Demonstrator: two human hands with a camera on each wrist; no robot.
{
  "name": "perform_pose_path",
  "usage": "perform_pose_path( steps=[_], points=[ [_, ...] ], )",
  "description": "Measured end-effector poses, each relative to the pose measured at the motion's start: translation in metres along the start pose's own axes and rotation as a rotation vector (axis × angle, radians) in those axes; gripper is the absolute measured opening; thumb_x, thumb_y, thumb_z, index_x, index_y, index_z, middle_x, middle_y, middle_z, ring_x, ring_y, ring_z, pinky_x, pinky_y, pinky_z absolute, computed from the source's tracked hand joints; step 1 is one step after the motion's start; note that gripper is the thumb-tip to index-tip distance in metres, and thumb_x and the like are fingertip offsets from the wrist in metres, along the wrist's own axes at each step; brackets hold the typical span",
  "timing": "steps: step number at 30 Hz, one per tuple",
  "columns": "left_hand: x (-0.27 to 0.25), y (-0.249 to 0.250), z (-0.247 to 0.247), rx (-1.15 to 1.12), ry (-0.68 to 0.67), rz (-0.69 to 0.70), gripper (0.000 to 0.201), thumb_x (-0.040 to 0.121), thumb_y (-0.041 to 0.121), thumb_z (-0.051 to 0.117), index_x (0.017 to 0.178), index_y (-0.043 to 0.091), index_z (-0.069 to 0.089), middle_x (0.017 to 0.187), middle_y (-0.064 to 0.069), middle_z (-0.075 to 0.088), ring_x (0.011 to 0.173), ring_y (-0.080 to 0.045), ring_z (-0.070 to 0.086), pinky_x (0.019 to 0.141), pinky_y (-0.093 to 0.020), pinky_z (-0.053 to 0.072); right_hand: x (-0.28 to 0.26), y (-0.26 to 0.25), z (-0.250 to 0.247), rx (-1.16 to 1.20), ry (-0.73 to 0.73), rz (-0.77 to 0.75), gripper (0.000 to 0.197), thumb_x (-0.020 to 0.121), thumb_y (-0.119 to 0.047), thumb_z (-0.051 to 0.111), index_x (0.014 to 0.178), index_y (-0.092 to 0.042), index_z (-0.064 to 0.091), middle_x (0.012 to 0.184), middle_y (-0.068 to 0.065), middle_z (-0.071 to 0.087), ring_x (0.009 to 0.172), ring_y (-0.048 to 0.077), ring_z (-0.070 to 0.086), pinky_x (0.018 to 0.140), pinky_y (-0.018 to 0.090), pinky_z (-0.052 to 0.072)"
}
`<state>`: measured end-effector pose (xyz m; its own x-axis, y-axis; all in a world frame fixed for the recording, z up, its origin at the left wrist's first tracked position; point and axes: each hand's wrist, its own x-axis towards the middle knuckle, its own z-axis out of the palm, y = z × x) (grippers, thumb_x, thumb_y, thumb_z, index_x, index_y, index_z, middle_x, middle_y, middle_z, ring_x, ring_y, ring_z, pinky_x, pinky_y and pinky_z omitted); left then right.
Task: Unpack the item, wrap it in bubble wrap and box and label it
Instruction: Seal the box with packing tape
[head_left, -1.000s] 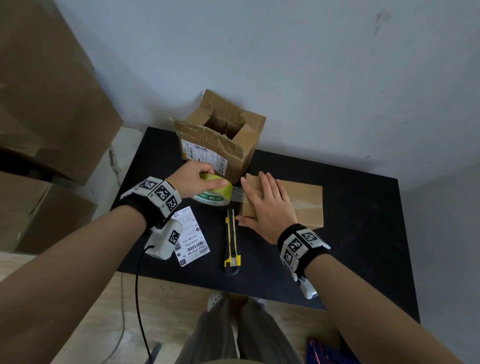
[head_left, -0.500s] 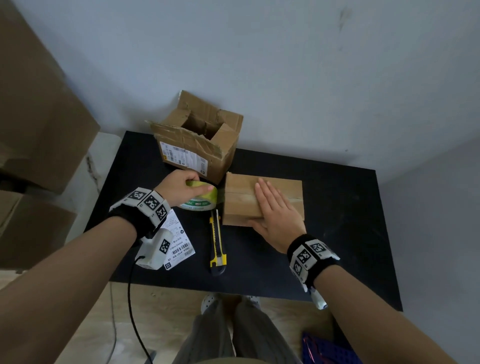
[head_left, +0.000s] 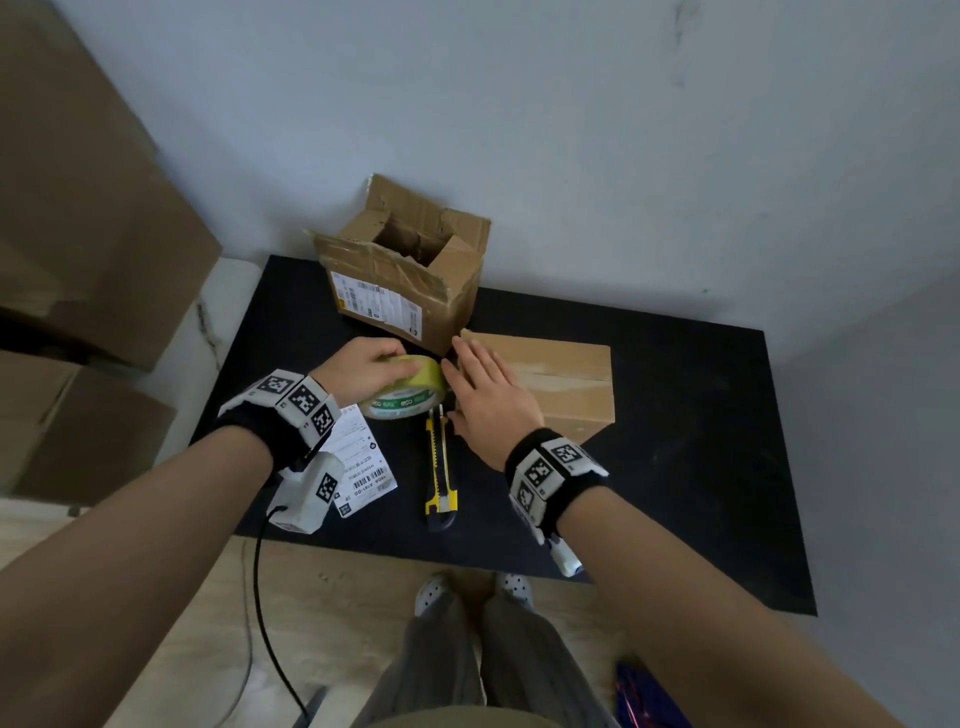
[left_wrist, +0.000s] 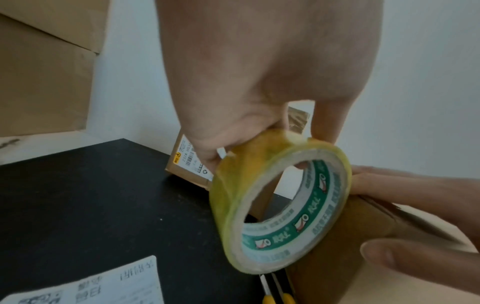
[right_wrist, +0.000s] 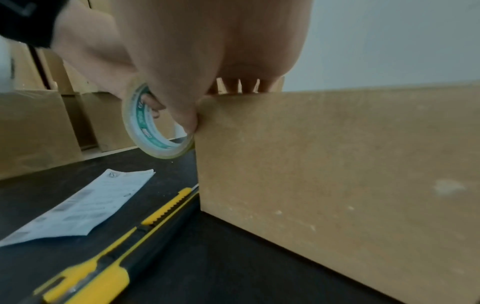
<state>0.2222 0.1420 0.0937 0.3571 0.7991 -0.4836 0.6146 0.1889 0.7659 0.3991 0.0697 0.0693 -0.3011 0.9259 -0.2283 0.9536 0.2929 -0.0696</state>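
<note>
A closed brown cardboard box (head_left: 561, 384) (right_wrist: 337, 174) lies on the black table (head_left: 701, 467), a strip of tape along its top seam. My right hand (head_left: 485, 395) lies flat on its left end, fingers straight, thumb (right_wrist: 187, 115) against the near side. My left hand (head_left: 363, 371) grips a yellowish tape roll (head_left: 410, 395) (left_wrist: 280, 203) (right_wrist: 155, 127) held on edge against the box's left end. A white shipping label (head_left: 358, 462) (right_wrist: 80, 205) lies under my left wrist.
An opened, torn cardboard box (head_left: 405, 270) with a printed label stands at the back of the table, touching the closed box's corner. A yellow and black utility knife (head_left: 440, 467) (right_wrist: 109, 257) lies by the closed box. Large cartons (head_left: 78, 234) stand to the left.
My right hand slid left along the box top to its left end, up against the tape roll. My left hand still holds the roll at the box's left end.
</note>
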Motion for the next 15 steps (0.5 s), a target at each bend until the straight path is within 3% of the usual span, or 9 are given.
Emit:
perform_pose_path(
  steps=[3,5,8,12,15],
  points=[
    [-0.006,0.002,0.005,-0.031,-0.050,0.000,0.012,0.090,0.017,0.059,0.082,0.008,0.062,0.080,-0.005,0.060,0.078,-0.018,0.059,0.073,-0.028,0.047,-0.011,0.010,0.007,-0.027,0.030,-0.042,0.064,0.098,-0.033,0.040,0.151,-0.015,0.010,0.160,0.007,0.000,0.147,0.023,0.000,0.119,0.040,0.001],
    [-0.006,0.007,0.012,0.060,-0.073,0.048,0.015,0.089,0.020,0.060,0.088,0.005,0.064,0.083,-0.005,0.061,0.078,-0.016,0.058,0.069,-0.024,0.046,-0.020,0.019,0.012,-0.037,0.039,-0.053,0.065,0.096,-0.030,0.045,0.151,-0.015,0.015,0.159,0.005,0.007,0.147,0.024,0.007,0.118,0.040,0.004],
    [-0.001,0.016,0.022,0.132,-0.107,0.073,0.019,0.089,0.024,0.061,0.093,0.006,0.064,0.085,-0.008,0.064,0.078,-0.016,0.061,0.072,-0.026,0.048,-0.028,0.033,0.015,-0.057,0.037,-0.054,0.065,0.093,-0.027,0.048,0.150,-0.015,0.019,0.159,0.003,0.014,0.146,0.024,0.014,0.117,0.042,0.009],
    [0.002,0.011,0.025,0.246,-0.137,-0.011,0.017,0.091,0.030,0.059,0.091,0.013,0.061,0.070,-0.003,0.067,0.061,-0.007,0.059,0.063,-0.023,0.041,-0.030,0.047,0.012,-0.061,0.027,-0.079,0.064,0.096,-0.025,0.042,0.151,-0.017,0.012,0.160,0.001,0.005,0.147,0.022,0.005,0.116,0.039,-0.001],
    [0.005,0.002,0.028,0.216,-0.148,-0.069,0.021,0.091,0.032,0.058,0.105,0.017,0.054,0.077,-0.007,0.070,0.066,-0.011,0.063,0.069,-0.027,0.046,-0.031,0.053,0.009,-0.040,0.020,-0.105,0.063,0.097,-0.025,0.039,0.152,-0.018,0.008,0.160,-0.001,0.001,0.147,0.021,0.001,0.117,0.040,-0.002]
  ],
)
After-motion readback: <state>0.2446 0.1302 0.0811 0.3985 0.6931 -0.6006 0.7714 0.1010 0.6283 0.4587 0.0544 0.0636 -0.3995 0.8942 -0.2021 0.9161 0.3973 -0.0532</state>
